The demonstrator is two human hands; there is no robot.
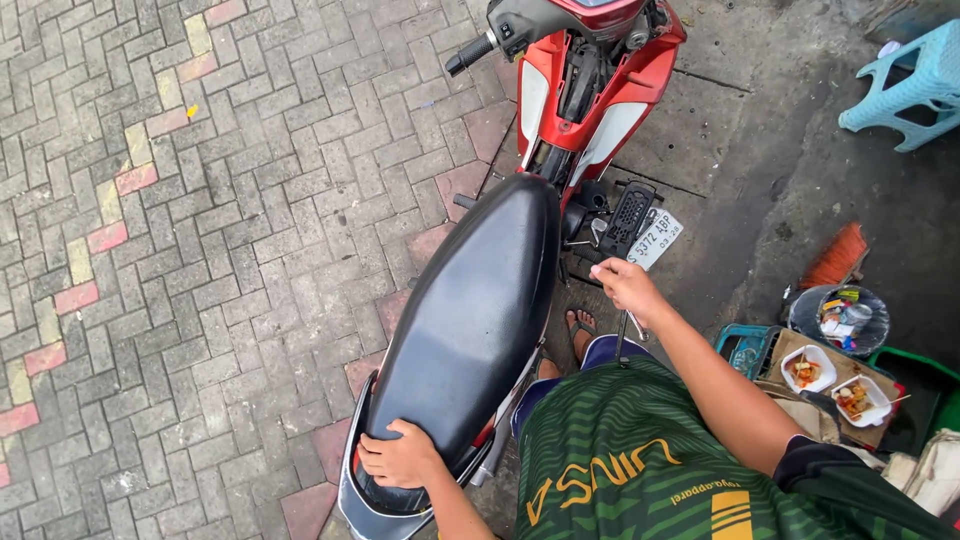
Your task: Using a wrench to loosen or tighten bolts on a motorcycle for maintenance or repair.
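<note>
Right hand [622,285] is closed around a thin metal tool [636,325], whose shaft sticks out below the fist toward the person's body; what kind of tool it is cannot be told at this size. That hand hangs in the air beside the motorcycle's right flank, just short of a black perforated engine cover [627,213] and a white licence plate [655,240] that lies tilted on the concrete next to it. Left hand [400,458] rests palm down on the rear end of the black motorcycle seat [470,310], fingers curled loosely over the edge and holding nothing else. The seat runs long and glossy between the two hands (the left one at its tail, the right one off to its side near the middle). Ahead of the seat stand the red and white body panels [585,100] and one black handlebar grip [468,54]. A foot in a sandal [580,328] stands on the ground below the right hand. Farther right sit two white food trays [810,368] on a cardboard sheet, an orange brush [838,256], and a pale blue plastic stool [915,85]. Grey herringbone paving [220,250] covers the left side.
</note>
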